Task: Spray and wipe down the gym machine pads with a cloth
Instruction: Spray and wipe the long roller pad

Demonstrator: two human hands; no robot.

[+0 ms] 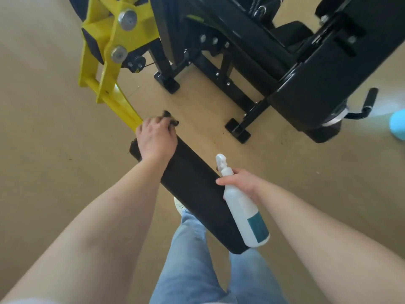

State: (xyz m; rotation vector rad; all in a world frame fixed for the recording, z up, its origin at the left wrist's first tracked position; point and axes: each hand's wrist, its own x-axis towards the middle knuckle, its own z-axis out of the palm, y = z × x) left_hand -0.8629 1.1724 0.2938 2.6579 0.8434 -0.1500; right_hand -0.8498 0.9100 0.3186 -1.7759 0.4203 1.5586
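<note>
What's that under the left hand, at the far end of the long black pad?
A dark cloth; only crumpled edges poke out beyond the left hand, which covers the rest and holds it on the black pad. Its full shape is hidden.

A gym: a black-and-yellow weight machine [219, 51] with a long black pad [192, 194] on tan flooring [43, 150].

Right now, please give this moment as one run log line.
phase: wipe | left hand: grips dark cloth at pad far end | right hand: holds spray bottle near pad
</note>
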